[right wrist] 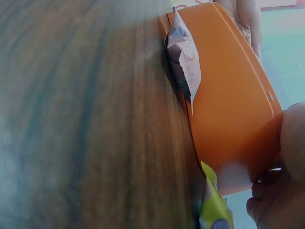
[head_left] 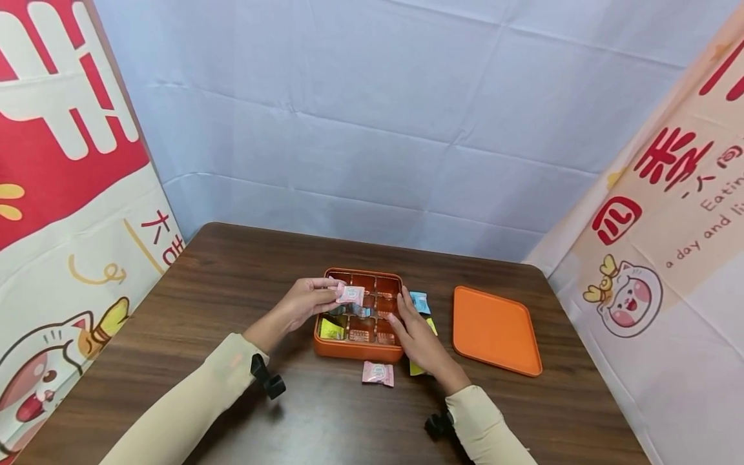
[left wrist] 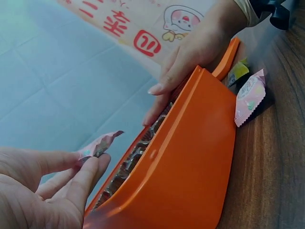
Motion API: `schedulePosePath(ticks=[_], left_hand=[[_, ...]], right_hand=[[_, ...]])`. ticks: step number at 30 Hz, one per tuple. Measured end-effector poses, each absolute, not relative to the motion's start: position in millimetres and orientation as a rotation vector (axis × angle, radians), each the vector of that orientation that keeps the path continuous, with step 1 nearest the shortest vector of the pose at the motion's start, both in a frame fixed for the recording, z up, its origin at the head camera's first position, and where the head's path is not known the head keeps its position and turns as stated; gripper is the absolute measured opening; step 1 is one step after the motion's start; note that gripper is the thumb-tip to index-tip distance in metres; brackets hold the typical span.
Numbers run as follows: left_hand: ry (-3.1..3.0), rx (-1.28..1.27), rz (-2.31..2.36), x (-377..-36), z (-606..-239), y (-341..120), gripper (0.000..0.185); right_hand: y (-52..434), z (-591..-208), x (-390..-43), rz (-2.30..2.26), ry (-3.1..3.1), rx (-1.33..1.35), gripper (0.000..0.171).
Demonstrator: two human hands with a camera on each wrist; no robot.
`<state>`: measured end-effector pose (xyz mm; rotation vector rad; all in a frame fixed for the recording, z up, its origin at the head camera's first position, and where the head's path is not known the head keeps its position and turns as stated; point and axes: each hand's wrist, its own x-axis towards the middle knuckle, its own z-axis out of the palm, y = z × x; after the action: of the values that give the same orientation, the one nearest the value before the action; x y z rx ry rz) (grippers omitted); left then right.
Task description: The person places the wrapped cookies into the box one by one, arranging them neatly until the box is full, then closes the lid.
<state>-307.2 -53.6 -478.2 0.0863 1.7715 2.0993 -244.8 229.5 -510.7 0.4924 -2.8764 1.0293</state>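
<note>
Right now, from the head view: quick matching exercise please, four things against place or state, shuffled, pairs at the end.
Things
1. left hand
2. right hand
3. orange lid
4. boxed yellow packet

Place or state
A. lying on the table, right of the box
B. in the near left compartment
C. touching the box's right side
D. pinching a pink packet

Pairs: 1-D, 2-C, 3-A, 4-B

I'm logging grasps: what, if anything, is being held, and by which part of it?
The left grip pinches a pink packet by one end; the right grip rests against the right side of the orange box.
</note>
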Motion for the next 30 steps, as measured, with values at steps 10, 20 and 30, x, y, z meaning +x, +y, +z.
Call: schedulePosePath(ticks=[10,20,30], left_hand=[[1.794,0.09,2.107,-320,-477,-46,0.038],[1.833,0.106,2.117,-331,-476,-40,0.037],[1.868,0.09,2.101,-339,-474,-36,0.035]], right_hand=[[231,-512,-245,1.03,-2.862,0.518,0.074],[230,-512,-246,1.032,-2.879,0.512,0.075],[229,-511,-245,1.031,-2.877,0.501,0.071]])
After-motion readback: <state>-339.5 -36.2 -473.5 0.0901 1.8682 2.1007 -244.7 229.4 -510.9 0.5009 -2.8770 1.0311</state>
